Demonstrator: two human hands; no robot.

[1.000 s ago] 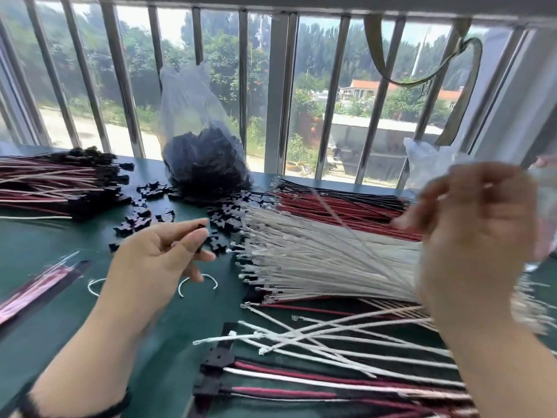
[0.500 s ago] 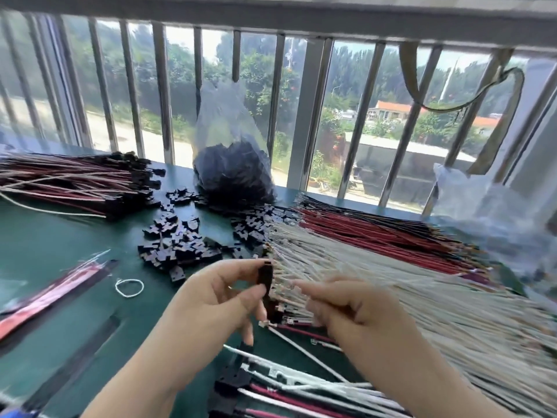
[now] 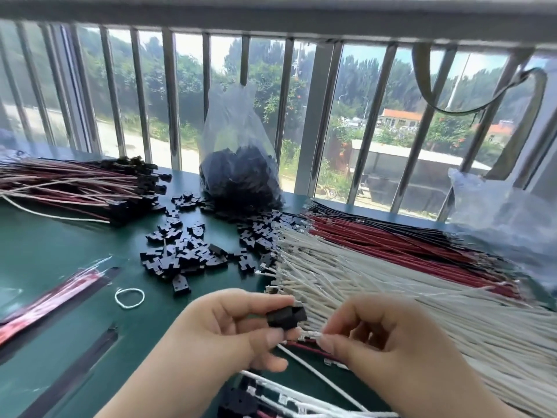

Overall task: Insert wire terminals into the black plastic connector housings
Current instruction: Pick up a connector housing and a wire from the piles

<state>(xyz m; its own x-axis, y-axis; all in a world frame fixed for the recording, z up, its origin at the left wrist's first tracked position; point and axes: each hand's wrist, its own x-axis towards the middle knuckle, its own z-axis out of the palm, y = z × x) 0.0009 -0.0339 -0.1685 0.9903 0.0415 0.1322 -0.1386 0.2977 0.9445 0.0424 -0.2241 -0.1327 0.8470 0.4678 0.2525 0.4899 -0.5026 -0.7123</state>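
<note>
While the left hand (image 3: 223, 330) is pinching a black connector housing (image 3: 286, 317) between its thumb and curled fingers, the right hand (image 3: 385, 339) is pinching the terminal end of a white wire (image 3: 310, 333) between thumb and forefinger. That wire tip is sitting just below the housing and just right of the left thumb's tip, very near the housing; whether it is already touching or entering it cannot be told. The rest of the white wire is trailing down and to the right, under the right hand's fingers.

Just beyond the fingers of both hands, a loose pile of black housings (image 3: 187, 254) is lying on the green table (image 3: 60, 254), and farther beyond it a clear plastic bag (image 3: 241, 164) full of dark parts is standing against the window bars. To the right of the fingers, a thick bundle of white wires (image 3: 376, 282) is fanning out, with red wires (image 3: 407, 245) and black ones lying behind it. Far to the left of the left fingers, a heap of finished harnesses (image 3: 75, 188) is resting, and a small white loop (image 3: 129, 298) is lying just left of the left hand. Below the fingers, a few assembled wires with housings (image 3: 271, 396) are lying near the lower edge.
</note>
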